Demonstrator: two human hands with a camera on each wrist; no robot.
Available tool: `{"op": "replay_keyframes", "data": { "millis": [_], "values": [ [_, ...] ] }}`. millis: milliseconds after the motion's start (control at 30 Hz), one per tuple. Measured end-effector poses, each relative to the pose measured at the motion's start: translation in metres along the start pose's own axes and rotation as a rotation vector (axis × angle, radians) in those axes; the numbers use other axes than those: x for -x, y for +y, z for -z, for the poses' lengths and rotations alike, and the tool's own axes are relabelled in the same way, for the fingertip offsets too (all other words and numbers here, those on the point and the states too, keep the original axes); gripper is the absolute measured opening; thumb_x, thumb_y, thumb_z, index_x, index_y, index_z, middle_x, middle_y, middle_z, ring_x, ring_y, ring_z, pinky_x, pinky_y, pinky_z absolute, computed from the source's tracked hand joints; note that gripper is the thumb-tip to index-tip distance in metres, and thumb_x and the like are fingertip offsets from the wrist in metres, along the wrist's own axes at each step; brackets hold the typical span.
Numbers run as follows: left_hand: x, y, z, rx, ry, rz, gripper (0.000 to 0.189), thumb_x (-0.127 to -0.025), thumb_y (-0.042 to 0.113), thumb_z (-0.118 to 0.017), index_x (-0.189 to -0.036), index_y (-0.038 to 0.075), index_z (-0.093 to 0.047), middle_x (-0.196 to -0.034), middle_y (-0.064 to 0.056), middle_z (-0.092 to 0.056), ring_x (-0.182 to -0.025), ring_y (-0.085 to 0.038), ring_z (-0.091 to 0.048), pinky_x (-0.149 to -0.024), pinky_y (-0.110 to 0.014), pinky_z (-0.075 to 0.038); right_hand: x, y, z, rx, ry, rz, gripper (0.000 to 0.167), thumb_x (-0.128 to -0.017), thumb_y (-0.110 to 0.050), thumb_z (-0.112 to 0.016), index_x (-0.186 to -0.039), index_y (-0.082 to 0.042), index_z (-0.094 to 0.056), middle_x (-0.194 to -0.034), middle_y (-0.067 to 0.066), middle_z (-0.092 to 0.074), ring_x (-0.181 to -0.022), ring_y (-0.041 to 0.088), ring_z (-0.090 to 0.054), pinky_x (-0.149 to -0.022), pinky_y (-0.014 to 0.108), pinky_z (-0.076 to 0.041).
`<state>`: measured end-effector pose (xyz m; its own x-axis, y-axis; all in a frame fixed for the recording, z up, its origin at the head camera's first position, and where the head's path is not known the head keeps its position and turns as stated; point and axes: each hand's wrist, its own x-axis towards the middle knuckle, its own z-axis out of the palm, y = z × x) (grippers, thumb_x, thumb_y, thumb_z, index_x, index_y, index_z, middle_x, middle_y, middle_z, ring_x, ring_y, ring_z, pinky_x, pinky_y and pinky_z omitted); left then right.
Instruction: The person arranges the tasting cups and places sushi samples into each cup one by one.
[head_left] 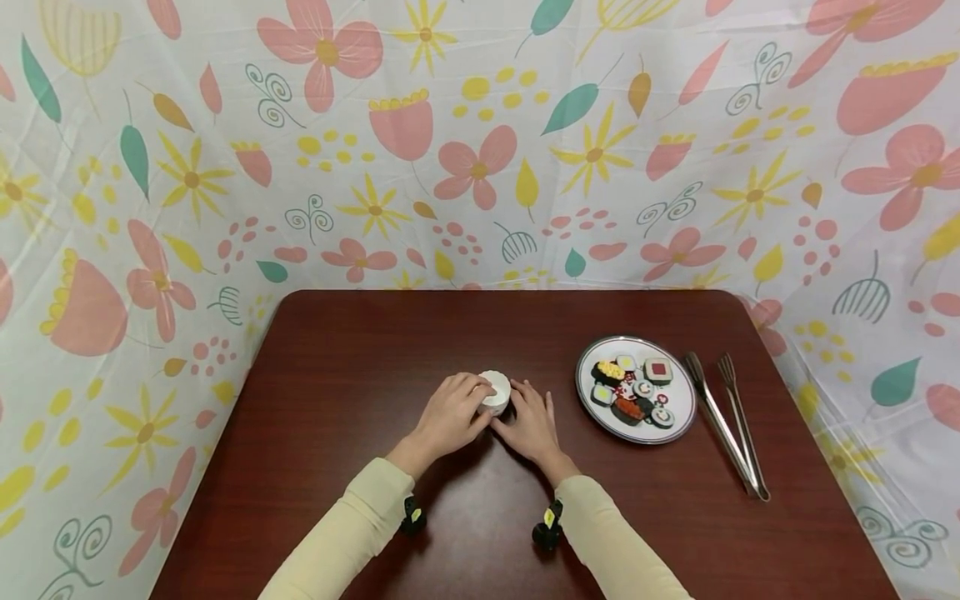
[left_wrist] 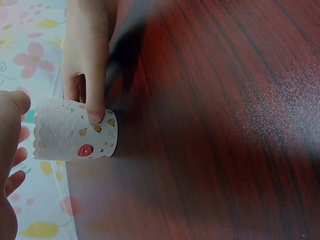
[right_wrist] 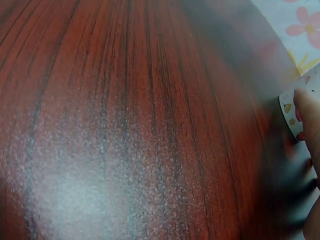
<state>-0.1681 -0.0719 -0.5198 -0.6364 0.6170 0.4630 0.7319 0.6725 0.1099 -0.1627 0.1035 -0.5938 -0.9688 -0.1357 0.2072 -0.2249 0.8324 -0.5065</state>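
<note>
A small white paper cup (head_left: pixel 501 392) stands upright on the table between my hands. Its scalloped rim and printed flowers show in the left wrist view (left_wrist: pixel 75 135). My left hand (head_left: pixel 447 414) hovers with relaxed fingers at the cup's mouth; seen from its wrist, the thumb and fingertips sit beside the rim without gripping the wall. With my right hand (head_left: pixel 530 425) I hold the cup low down, thumb on the printed wall and the other fingers around its far side. In the right wrist view only that thumb (right_wrist: pixel 311 120) and part of the base appear.
To the right lies a round white plate (head_left: pixel 600 421) with several sushi pieces. Beside it are metal tongs (head_left: pixel 720 425), spread apart on the dark wooden table (head_left: pixel 360 350). A flowered cloth (head_left: pixel 480 167) hangs behind and along both sides. A camera is strapped at each wrist.
</note>
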Motion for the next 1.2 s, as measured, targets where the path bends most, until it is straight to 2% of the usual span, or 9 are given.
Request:
{"op": "replay_keyframes", "data": {
  "millis": [133, 567, 900, 1200],
  "values": [
    [0.000, 0.001, -0.001, -0.009, -0.010, 0.002, 0.025, -0.082, 0.026, -0.067, -0.103, 0.012, -0.064, -0.107, -0.002, -0.059, -0.101, -0.019, -0.053, -0.091, -0.035, -0.042, 0.001, 0.001, 0.000, -0.006, 0.019, 0.007, 0.056, -0.075, -0.043, -0.070, -0.119, -0.011, -0.059, -0.131, 0.009, -0.052, -0.128, 0.033, -0.040, -0.103, 0.064, -0.019],
    [-0.002, 0.004, -0.003, 0.013, -0.007, -0.006, 0.024, -0.081, 0.025, -0.068, -0.100, 0.011, -0.065, -0.108, -0.003, -0.060, -0.099, -0.020, -0.053, -0.089, -0.035, -0.043, 0.005, 0.004, 0.006, -0.025, -0.013, 0.018, 0.061, -0.078, -0.041, -0.070, -0.127, -0.009, -0.052, -0.129, 0.008, -0.055, -0.129, 0.032, -0.040, -0.104, 0.060, -0.022],
    [-0.003, 0.007, -0.005, -0.007, -0.021, -0.033, 0.022, -0.080, 0.024, -0.067, -0.098, 0.011, -0.065, -0.104, -0.002, -0.060, -0.100, -0.019, -0.054, -0.089, -0.034, -0.043, 0.008, 0.005, 0.007, -0.017, 0.004, 0.035, 0.060, -0.076, -0.034, -0.072, -0.126, -0.007, -0.052, -0.126, 0.012, -0.056, -0.127, 0.033, -0.042, -0.104, 0.058, -0.025],
    [-0.005, 0.011, -0.007, -0.013, -0.023, -0.036, 0.022, -0.078, 0.022, -0.066, -0.097, 0.013, -0.065, -0.105, -0.001, -0.060, -0.099, -0.018, -0.054, -0.088, -0.033, -0.043, 0.010, 0.006, 0.005, -0.029, 0.022, 0.025, 0.060, -0.075, -0.034, -0.073, -0.125, -0.007, -0.053, -0.126, 0.010, -0.056, -0.127, 0.033, -0.042, -0.104, 0.059, -0.024]
  ]
}}
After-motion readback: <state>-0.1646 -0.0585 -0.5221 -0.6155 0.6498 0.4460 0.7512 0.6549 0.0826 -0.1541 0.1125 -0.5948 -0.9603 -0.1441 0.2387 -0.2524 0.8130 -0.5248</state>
